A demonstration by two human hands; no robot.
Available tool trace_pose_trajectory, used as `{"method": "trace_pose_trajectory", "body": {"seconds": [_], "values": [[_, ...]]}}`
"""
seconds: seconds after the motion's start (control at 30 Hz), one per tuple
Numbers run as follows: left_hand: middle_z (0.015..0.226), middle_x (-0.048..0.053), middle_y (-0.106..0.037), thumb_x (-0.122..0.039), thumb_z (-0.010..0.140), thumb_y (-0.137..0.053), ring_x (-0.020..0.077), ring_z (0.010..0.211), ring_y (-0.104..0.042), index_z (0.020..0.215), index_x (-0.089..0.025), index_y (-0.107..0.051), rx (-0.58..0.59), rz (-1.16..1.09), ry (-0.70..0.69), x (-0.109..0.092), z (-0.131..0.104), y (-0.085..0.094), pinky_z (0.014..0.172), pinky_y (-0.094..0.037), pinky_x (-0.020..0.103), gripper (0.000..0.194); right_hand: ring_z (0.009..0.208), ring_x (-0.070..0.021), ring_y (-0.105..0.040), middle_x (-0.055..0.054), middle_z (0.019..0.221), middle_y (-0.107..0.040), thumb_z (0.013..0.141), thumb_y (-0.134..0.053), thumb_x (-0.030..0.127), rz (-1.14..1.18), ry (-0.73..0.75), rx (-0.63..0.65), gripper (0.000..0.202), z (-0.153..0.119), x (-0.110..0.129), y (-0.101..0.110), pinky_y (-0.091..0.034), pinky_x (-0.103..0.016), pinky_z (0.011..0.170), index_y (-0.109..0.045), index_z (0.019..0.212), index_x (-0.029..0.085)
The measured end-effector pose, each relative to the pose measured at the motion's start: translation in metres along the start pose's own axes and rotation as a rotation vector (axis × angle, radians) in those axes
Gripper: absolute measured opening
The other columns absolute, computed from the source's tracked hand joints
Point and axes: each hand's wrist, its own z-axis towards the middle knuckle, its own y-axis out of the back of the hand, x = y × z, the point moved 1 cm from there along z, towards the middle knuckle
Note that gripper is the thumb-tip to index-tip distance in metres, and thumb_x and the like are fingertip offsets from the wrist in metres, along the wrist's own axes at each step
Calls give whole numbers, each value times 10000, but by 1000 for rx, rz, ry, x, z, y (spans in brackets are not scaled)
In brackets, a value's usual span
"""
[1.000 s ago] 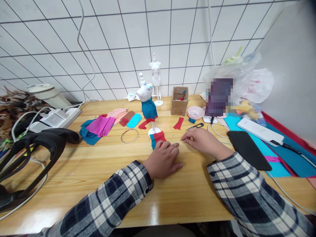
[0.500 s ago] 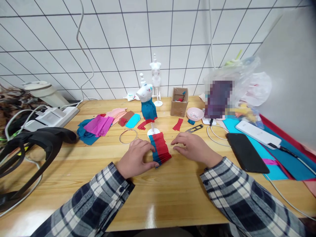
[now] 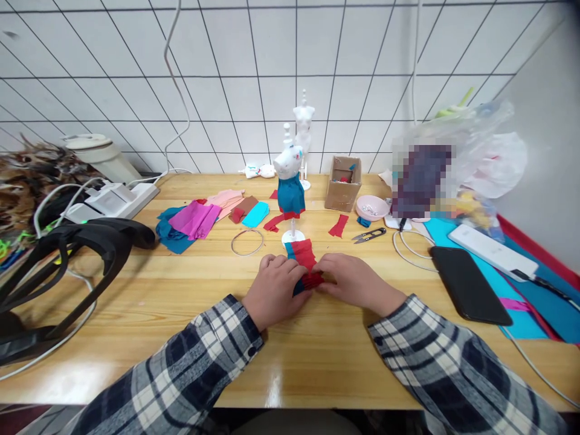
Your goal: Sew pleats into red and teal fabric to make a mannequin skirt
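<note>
A piece of red and blue crepe paper (image 3: 302,254) lies on the table in front of the nearer mannequin's base. My left hand (image 3: 277,290) is closed over its left and lower part, with the thumb along the near edge. At the right edge, my right hand (image 3: 348,281) pinches the red side, its fingertips close to those of the left. Between the hands the paper is bunched into folds, partly hidden by the fingers. Just behind stands a small white mannequin (image 3: 289,162) dressed in a blue crepe paper skirt (image 3: 290,194) with a red hem.
Behind stand a second mannequin (image 3: 303,124) and a cardboard box (image 3: 343,193). Thread snips (image 3: 369,235), a pink bowl (image 3: 372,207) and a red scrap (image 3: 338,225) lie right of centre. A wire ring (image 3: 247,242) and coloured paper (image 3: 194,220) lie left; a black phone (image 3: 471,284) lies right.
My right hand has moved in from beside the paper and now grips its right edge. My left hand has closed further over the paper, whose near part is now bunched. The view has shifted slightly left.
</note>
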Motion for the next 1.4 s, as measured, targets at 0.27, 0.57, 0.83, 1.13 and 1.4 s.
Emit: {"method": "trace_pose_trajectory", "body": {"seconds": [0.27,0.57,0.83,1.13,1.4], "values": [[886,25,-669,-335,902,-539,216,889,-562,894,-223,-661,-24,47,1,1,2,-2,864,-309,438,166,882,-179,-637,-27,928,-707,909,-571,300,-12,-6,-8,179,-1,2,3,-429,-277,722,-713,1004,247],[880,40,-666,-344,940,-494,218,890,-541,867,-235,-711,-55,85,-15,2,1,-3,856,-305,440,254,866,-174,-644,-5,935,-729,889,-591,265,-16,-27,-31,149,2,4,-6,-404,-267,692,-716,971,263],[844,28,-698,-349,953,-485,210,858,-559,897,-251,-725,-24,31,-1,6,2,-2,859,-296,443,265,808,-165,-638,-9,869,-741,905,-578,288,106,-100,-46,181,7,-1,-8,-413,-272,698,-757,898,259],[850,-7,-723,-345,885,-594,186,851,-606,854,-260,-718,-6,-165,108,22,5,-7,830,-306,402,154,676,-133,-623,13,775,-725,844,-622,273,329,-215,-37,129,5,-1,-6,-418,-248,606,-735,899,242],[828,-5,-701,-328,885,-588,189,840,-583,850,-258,-710,-11,-142,92,20,6,-8,817,-297,402,145,691,-130,-622,15,805,-726,833,-614,258,390,-255,-71,142,7,-6,-13,-435,-244,617,-721,926,246]]}}
